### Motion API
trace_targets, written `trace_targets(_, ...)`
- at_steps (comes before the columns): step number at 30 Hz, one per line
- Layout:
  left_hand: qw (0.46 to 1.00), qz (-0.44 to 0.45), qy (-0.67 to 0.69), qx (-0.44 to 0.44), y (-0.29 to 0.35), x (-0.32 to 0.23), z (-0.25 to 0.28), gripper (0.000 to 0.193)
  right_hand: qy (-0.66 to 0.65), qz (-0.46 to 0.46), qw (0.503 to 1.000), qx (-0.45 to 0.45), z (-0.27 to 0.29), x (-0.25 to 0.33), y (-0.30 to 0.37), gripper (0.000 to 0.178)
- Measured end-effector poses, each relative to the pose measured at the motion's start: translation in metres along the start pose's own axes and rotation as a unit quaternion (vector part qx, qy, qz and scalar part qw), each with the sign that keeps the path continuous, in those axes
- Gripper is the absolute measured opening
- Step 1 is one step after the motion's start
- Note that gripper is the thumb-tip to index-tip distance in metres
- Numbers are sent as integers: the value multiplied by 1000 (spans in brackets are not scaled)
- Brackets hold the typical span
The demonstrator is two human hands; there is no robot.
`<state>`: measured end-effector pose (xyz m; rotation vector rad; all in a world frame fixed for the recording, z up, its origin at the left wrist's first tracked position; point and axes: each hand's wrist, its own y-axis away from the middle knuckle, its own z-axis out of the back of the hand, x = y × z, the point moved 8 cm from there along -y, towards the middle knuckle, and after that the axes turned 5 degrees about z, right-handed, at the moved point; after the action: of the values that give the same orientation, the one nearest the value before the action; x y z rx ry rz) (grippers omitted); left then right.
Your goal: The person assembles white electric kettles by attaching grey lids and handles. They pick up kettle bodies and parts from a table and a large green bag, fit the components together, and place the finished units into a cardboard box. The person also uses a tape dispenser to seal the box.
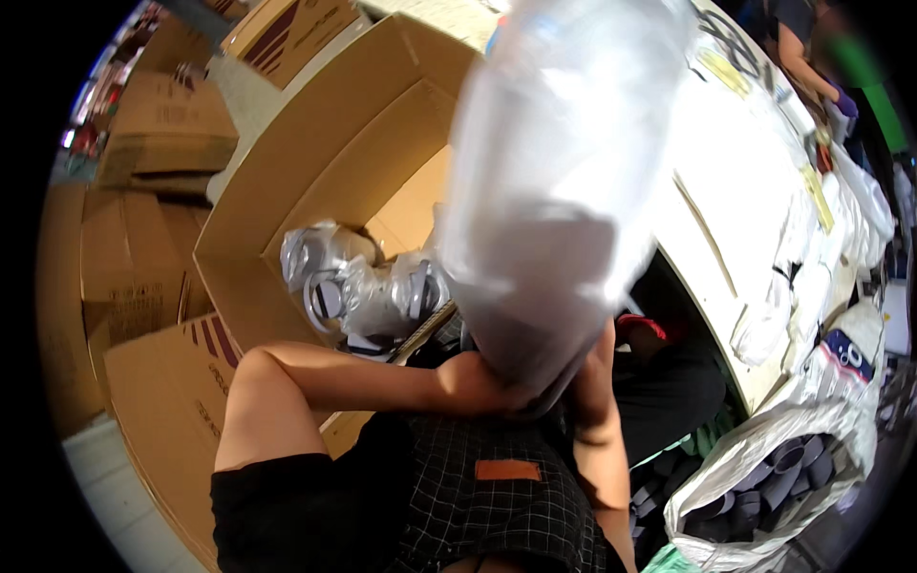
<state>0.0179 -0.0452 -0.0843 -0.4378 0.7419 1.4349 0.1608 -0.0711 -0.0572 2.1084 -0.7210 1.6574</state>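
A tall, cloudy clear plastic bag (573, 143) rises in front of me, smeared by motion, with a dark grey shape showing through its lower part. My left hand (487, 384) reaches across and is closed on the bag's lower end. My right hand (594, 382) grips the same end from the other side; the bag hides most fingers of both hands. To the left, a big open cardboard box (325, 143) holds several bagged grey-and-clear parts (368, 291).
A white worktable (707, 201) runs along the right, with white bags (793, 258) on it. A white sack (688, 506) of dark grey curved pieces stands at lower right. Cardboard cartons (143, 258) are stacked at left. Another person's gloved hand (844, 103) is at far right.
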Motion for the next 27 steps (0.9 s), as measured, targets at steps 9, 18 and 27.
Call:
trace_targets(9, 703, 268, 539, -378, 1, 151, 150, 28, -33, -130, 990, 33, -17, -6, -34, 39)
trace_targets(18, 705, 373, 453, -399, 71, 287, 106, 36, 198, -97, 962, -161, 30, -62, 149, 31)
trace_targets(27, 662, 612, -20, -432, 110, 368, 150, 38, 140, -54, 952, -267, 110, -21, 135, 28)
